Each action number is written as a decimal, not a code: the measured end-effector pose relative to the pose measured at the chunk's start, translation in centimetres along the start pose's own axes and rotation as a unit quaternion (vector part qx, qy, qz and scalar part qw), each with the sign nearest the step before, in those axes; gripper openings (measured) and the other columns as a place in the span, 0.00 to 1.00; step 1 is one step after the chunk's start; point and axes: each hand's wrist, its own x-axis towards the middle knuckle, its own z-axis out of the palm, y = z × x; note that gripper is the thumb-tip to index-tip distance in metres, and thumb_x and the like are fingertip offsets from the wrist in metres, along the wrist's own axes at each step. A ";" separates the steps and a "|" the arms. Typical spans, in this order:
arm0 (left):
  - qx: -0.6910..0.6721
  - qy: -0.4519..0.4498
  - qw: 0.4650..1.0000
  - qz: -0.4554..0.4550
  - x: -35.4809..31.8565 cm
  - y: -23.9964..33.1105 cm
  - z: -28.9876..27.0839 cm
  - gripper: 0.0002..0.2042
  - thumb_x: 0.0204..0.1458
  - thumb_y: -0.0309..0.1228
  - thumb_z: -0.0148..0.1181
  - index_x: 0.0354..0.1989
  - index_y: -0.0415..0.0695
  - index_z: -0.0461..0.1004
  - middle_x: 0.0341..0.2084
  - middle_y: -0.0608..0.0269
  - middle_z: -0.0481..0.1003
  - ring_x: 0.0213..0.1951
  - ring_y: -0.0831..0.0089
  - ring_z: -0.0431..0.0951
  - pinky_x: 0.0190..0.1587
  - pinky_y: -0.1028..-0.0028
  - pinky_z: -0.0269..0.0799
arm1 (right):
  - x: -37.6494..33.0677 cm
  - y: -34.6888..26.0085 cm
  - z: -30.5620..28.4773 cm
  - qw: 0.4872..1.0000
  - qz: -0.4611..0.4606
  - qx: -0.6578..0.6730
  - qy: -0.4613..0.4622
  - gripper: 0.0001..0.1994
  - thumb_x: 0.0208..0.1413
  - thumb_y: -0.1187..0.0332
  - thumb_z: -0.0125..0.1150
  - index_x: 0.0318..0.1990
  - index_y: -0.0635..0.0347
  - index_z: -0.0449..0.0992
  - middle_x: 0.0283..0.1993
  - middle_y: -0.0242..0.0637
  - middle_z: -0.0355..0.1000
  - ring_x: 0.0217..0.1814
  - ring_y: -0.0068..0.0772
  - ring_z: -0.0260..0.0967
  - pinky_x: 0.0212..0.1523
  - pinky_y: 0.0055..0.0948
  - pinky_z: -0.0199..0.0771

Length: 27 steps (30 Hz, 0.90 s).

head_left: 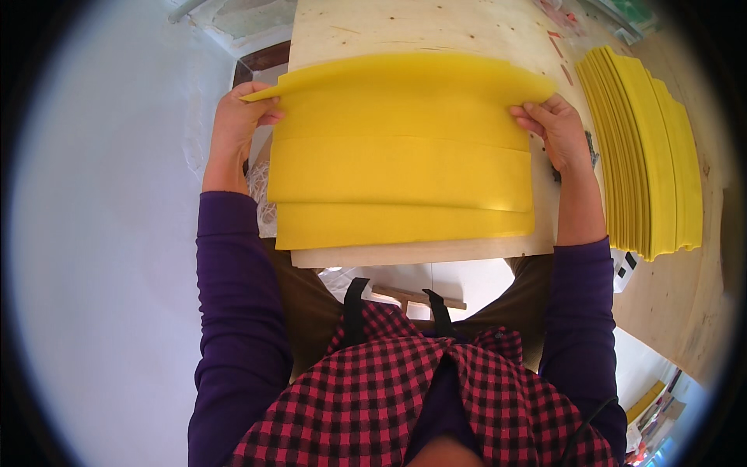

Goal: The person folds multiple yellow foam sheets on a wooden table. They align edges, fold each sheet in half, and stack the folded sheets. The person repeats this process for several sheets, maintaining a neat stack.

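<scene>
A yellow sheet (405, 74), its far edge raised, stretches between my two hands over the wooden table. My left hand (243, 117) pinches its left corner between thumb and fingers. At the opposite end, my right hand (554, 128) grips the right corner with thumb on top and fingers curled. Beneath it lie more yellow sheets (405, 175), overlapping in steps toward the table's near edge. Whether the held sheet is fully separate from those below cannot be seen.
To the right, a tall row of folded yellow sheets (638, 156) rests on another wooden surface (661, 303). The pale wooden tabletop (420, 23) extends beyond the sheets. A white wall (109, 233) stands close on my left. Pale stringy scraps (262, 191) lie beside the table's left edge.
</scene>
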 end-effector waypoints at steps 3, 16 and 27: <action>-0.021 -0.017 0.999 0.025 0.0 -0.7 -0.2 0.06 0.50 0.20 0.59 0.37 0.38 0.76 0.27 0.63 0.78 0.27 0.78 0.77 0.32 0.80 0.71 | -0.1 0.2 -0.4 1.000 0.001 0.018 -0.023 0.05 0.56 0.80 0.56 0.40 0.68 0.73 0.42 0.44 0.76 0.44 0.33 0.77 0.46 0.24 0.77; -0.013 -0.089 0.986 0.138 -0.9 -4.0 -1.6 0.05 0.48 0.17 0.59 0.32 0.35 0.80 0.44 0.54 0.77 0.43 0.70 0.77 0.48 0.75 0.72 | -0.5 1.9 -2.3 0.994 -0.028 -0.033 -0.096 0.09 0.51 0.85 0.50 0.26 0.61 0.74 0.46 0.38 0.76 0.48 0.28 0.70 0.51 0.23 0.68; -0.007 -0.072 0.988 0.134 -0.3 -4.9 -1.3 0.06 0.49 0.16 0.57 0.33 0.35 0.79 0.48 0.55 0.75 0.42 0.72 0.77 0.45 0.76 0.73 | -1.8 0.6 -1.5 0.992 -0.022 -0.114 -0.057 0.11 0.48 0.85 0.45 0.22 0.62 0.72 0.44 0.38 0.77 0.46 0.29 0.70 0.52 0.25 0.67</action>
